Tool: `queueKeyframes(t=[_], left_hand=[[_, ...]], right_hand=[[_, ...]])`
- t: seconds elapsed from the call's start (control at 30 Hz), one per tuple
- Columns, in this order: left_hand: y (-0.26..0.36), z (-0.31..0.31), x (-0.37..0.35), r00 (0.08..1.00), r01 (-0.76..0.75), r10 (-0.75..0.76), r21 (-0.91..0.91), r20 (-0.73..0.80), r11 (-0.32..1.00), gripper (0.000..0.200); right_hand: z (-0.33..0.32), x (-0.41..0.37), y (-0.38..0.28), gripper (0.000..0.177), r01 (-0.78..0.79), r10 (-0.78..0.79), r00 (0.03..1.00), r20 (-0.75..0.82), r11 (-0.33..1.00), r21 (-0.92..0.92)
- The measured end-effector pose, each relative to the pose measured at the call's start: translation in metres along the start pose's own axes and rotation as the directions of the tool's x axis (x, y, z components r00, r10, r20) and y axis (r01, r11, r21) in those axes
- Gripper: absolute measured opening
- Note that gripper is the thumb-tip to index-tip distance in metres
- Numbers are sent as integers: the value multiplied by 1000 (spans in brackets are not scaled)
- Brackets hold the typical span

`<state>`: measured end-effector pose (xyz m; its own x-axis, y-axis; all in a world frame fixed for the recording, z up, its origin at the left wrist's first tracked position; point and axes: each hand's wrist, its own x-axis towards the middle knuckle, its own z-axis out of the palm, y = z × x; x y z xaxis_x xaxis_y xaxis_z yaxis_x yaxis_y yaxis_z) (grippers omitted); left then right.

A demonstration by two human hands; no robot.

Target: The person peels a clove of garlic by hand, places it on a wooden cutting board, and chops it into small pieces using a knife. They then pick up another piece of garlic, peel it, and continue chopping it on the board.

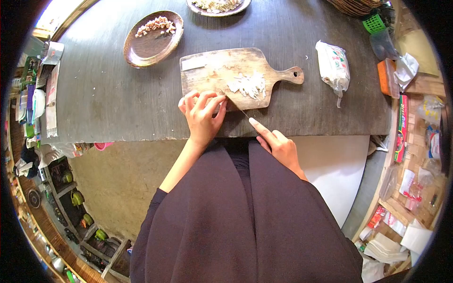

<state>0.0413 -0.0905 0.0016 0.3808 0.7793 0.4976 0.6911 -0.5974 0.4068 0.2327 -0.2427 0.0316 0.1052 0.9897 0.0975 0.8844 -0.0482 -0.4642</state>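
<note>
A wooden cutting board with a handle lies near the table's front edge. Thin pale slices are heaped on its right half, and a whitish flat strip lies at its upper left. My right hand is closed around a knife, its index finger stretched along the top. The blade points up and left, its tip close to my left fingertips. My left hand rests at the board's lower left edge with curled fingers pressed down; what they hold is mostly hidden.
Past the board stand a brown plate with small diced pieces and another plate with pale shreds. A white plastic packet lies to the right. Shelves with several containers and packets line both sides; an orange box stands at right.
</note>
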Motion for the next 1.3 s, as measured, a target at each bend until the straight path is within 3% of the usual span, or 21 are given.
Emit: queueKeyframes(t=[1.3], left_hand=[[-2,0,-3,1000,31,-31,-37,-2,999,18]], right_hand=[[10,2,0,57,5,-4,1000,-14,1000,30]])
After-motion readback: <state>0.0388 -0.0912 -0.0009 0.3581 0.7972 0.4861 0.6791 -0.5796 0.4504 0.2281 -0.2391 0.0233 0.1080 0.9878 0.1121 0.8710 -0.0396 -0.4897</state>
